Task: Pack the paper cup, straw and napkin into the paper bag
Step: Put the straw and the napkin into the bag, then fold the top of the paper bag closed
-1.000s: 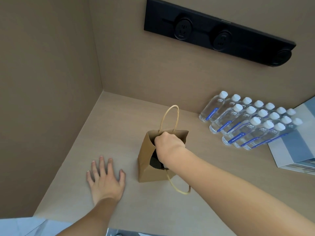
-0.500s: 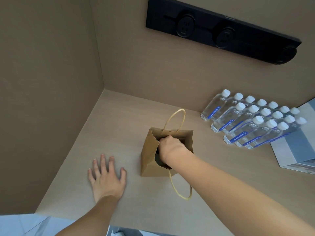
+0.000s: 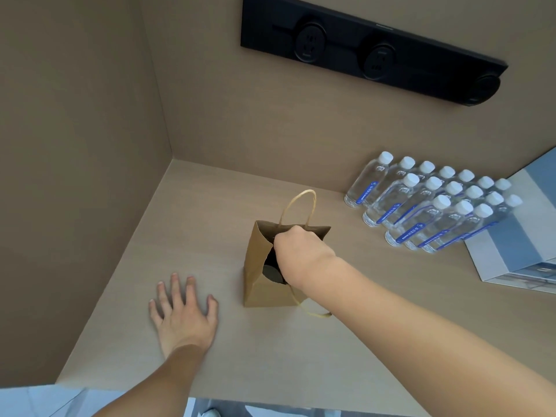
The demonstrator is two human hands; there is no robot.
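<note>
A brown paper bag [image 3: 258,285] with twine handles stands upright and open on the wooden counter [image 3: 210,224]. My right hand [image 3: 301,251] reaches down into its mouth, fingers curled over the dark round lid of the paper cup [image 3: 270,271], which sits inside the bag. My fingertips are hidden by the bag's wall. My left hand [image 3: 184,314] lies flat on the counter left of the bag, fingers spread, holding nothing and apart from the bag. I see no straw and no napkin.
Several water bottles [image 3: 421,206] stand in rows at the right rear, beside a blue-and-white box [image 3: 517,245]. A black socket strip [image 3: 373,49] is on the back wall. A side wall [image 3: 75,176] closes the left. The counter's front edge is near me.
My right hand has sunk a little deeper into the bag's mouth. My left hand has stayed flat on the counter.
</note>
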